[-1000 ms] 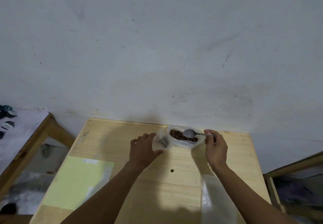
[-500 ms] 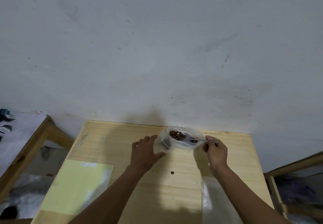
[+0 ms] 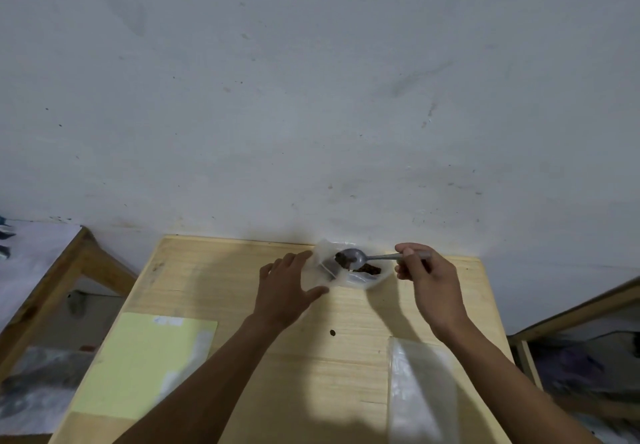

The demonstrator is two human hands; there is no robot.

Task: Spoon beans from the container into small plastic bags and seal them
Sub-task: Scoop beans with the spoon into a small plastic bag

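Small bag [image 3: 323, 263] behind left hand [image 3: 285, 291], perhaps open; contents blurred.

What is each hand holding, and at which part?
The right hand pinches the spoon by its handle end. The left hand holds the small plastic bag by its side.

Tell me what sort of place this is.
Probably a plain home or small workroom set up for hand packing, not a shop counter. A bare wooden table stands against a scuffed grey wall, with a similar wooden table close beside it and clear plastic bags laid ready.
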